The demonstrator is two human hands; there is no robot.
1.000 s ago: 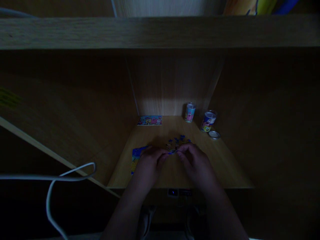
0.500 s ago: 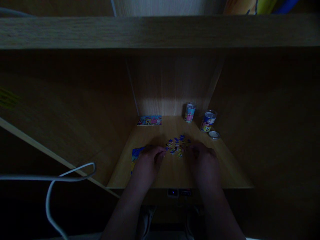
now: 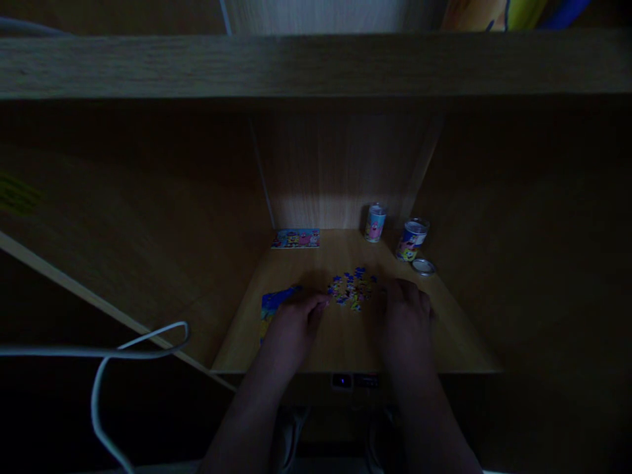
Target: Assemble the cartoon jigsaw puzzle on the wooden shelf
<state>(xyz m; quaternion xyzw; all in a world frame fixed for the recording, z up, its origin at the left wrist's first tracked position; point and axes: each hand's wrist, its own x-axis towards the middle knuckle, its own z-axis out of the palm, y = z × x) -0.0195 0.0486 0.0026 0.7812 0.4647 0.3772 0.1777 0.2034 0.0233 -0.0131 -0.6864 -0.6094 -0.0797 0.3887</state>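
Many small jigsaw puzzle pieces (image 3: 350, 289), blue, yellow and pink, lie in a loose pile on the wooden board. At the pile's left edge is my left hand (image 3: 296, 319), thumb and forefinger pinched together; whatever is between the tips is too small and dark to name. On the right side rests my right hand (image 3: 407, 316), its fingers curled downward and closed, with the fingertips mostly hidden. A partly assembled blue and yellow puzzle (image 3: 271, 306) lies beyond my left wrist, partly covered by it.
A cartoon picture card (image 3: 296, 238) lies at the back left. Two printed cans (image 3: 375, 222) (image 3: 412, 240) stand at the back right, a round metal lid (image 3: 423, 266) beside the nearer one. A shelf edge (image 3: 316, 64) crosses above. A white cable (image 3: 143, 352) hangs at left.
My right hand has shifted slightly right, away from the pile, and turned more palm-down. My left hand has dipped slightly, uncovering more of the blue puzzle section.
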